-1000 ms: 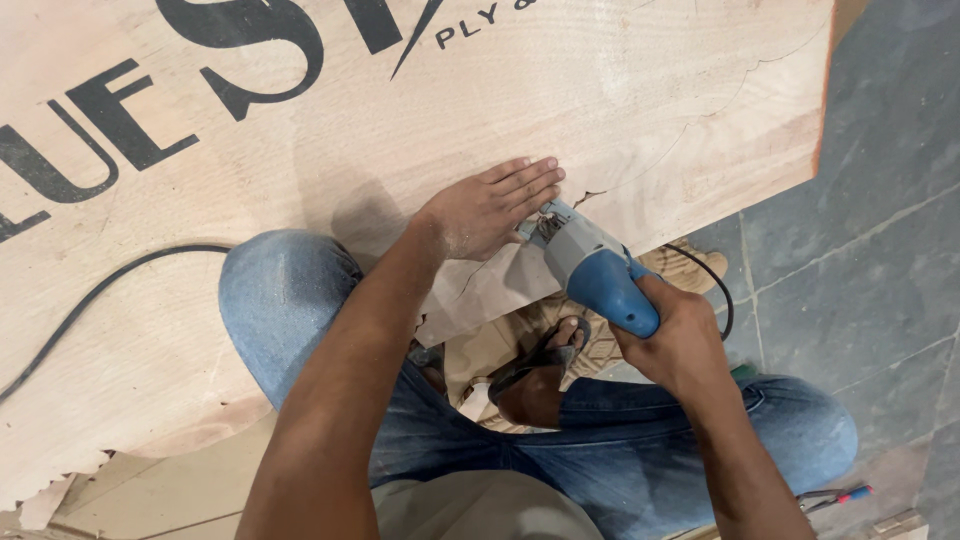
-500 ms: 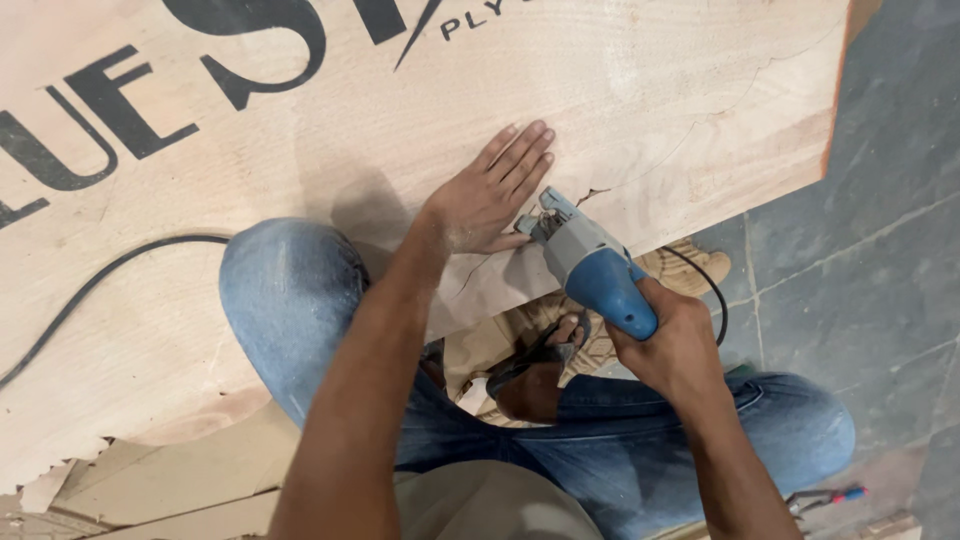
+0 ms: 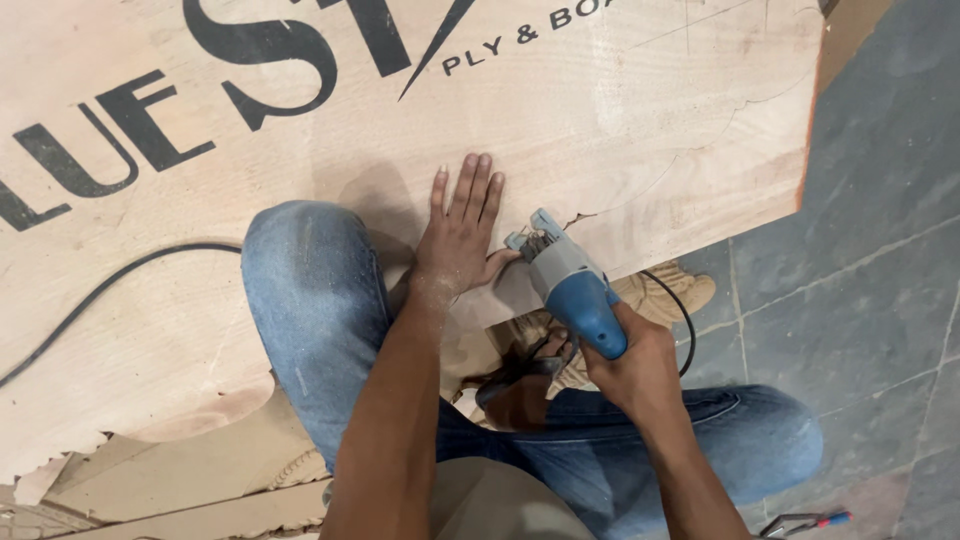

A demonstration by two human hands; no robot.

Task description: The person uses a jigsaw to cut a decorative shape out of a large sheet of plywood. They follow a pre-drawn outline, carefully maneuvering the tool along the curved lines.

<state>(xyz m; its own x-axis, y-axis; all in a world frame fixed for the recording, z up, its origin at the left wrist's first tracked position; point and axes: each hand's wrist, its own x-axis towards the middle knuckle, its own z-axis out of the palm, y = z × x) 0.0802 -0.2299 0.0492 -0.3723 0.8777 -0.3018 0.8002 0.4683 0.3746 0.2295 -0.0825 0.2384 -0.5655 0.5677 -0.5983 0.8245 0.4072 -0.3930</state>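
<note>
Jigsaw (image 3: 572, 290), blue and grey, sits right of frame centre, its front end at the cut edge of the plywood sheet (image 3: 300, 130). Right hand (image 3: 635, 365) wrapped tight around the blue handle from below. Left hand (image 3: 462, 232) spread flat, palm down on the sheet just left of the tool, fingers pointing to the upper frame. Sheet fills the upper and left frame, printed in large black lettering, a pencilled curve toward the upper right. Black cord (image 3: 110, 290) trails across the left side. Grey tiled floor (image 3: 870, 250) at right; knees in blue jeans (image 3: 310, 300) below.
</note>
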